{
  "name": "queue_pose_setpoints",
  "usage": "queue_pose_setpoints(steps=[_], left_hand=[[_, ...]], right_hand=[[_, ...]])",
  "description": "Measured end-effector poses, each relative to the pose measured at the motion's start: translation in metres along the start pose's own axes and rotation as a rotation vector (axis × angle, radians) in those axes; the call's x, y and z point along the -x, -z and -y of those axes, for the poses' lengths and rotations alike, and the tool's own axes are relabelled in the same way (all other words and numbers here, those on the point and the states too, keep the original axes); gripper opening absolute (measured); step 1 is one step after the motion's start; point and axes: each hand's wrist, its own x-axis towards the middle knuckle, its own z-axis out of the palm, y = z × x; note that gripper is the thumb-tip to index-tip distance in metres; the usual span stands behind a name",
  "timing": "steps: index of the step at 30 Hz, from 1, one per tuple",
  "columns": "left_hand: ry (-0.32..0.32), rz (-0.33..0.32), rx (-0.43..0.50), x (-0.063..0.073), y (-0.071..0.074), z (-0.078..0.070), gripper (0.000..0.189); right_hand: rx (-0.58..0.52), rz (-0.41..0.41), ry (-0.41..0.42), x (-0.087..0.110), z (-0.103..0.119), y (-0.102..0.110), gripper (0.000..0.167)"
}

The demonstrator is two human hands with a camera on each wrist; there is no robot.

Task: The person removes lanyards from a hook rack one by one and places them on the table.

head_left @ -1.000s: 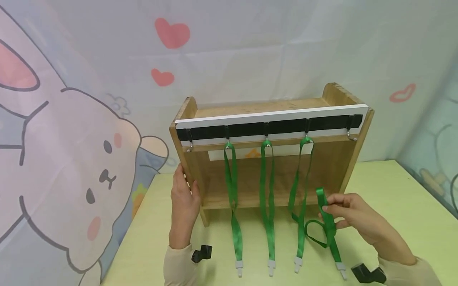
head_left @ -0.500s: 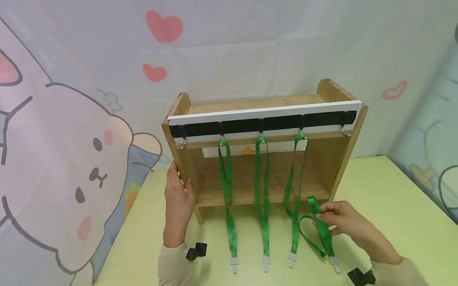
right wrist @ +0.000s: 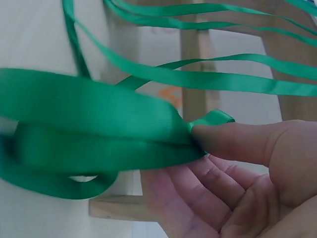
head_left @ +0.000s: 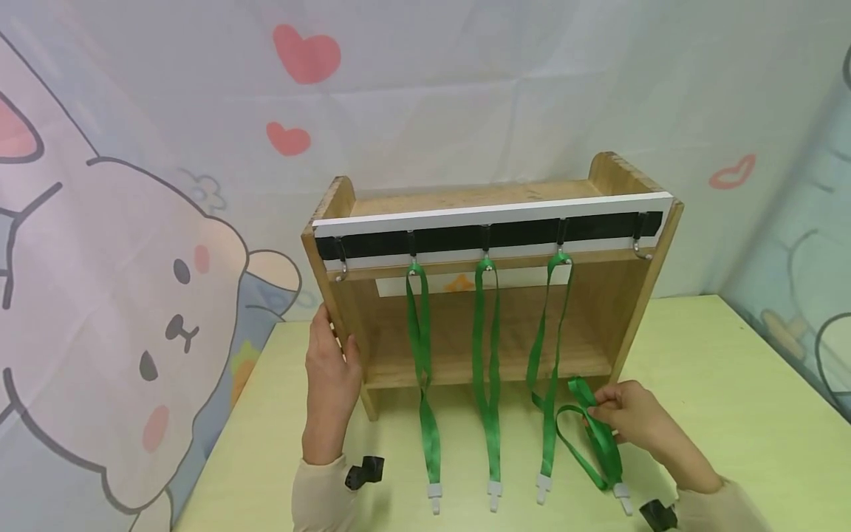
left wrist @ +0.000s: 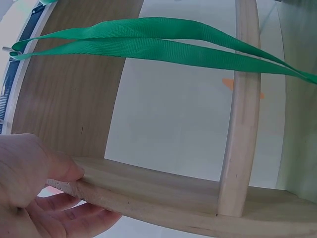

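My left hand (head_left: pixel 332 377) grips the left side panel of a wooden shelf (head_left: pixel 346 310); in the left wrist view, the thumb (left wrist: pixel 67 167) lies on the panel's inner side and the fingers go round the outer side. My right hand (head_left: pixel 631 417) pinches a folded green lanyard (head_left: pixel 603 443) between thumb and fingers, low at the shelf's right front. A loop of it hangs to the left, and its white clip (head_left: pixel 622 493) points down toward the table. In the right wrist view the lanyard (right wrist: pixel 99 106) spreads out from the fingertips.
Three green lanyards (head_left: pixel 487 340) hang from the middle hooks on the shelf's black strip (head_left: pixel 518 235). The outer left hook (head_left: pixel 342 270) and outer right hook (head_left: pixel 641 250) are bare. A pale yellow-green table (head_left: pixel 705 355) lies beneath, with a printed cloth (head_left: pixel 532 111) behind.
My right hand has moved down with the lanyard, away from the hook strip. My left hand stays on the side panel. The head view has shifted slightly.
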Motion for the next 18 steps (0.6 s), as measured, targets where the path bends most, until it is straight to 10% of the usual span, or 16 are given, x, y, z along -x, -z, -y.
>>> queue_pose_setpoints(steps=[18], left_hand=[[0.011,0.022,0.013,-0.001,0.002,0.001,0.056]], right_hand=[[0.340,-0.151,0.103,-0.013,-0.012,-0.015,0.004]])
